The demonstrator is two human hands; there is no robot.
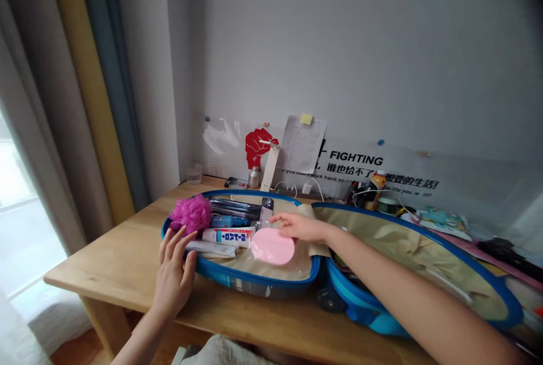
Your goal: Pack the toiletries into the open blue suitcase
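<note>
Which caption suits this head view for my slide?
Right hand holding a pink oval item at an open blue suitcase, left hand beside a mesh bath puff.

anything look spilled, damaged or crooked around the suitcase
Nothing looks spilled or damaged around the open suitcase; the toothpaste and purple bath puff lie inside it. The one slightly odd thing is the paper sheet on the wall behind: its sides lean, so it seems to hang askew.
</note>
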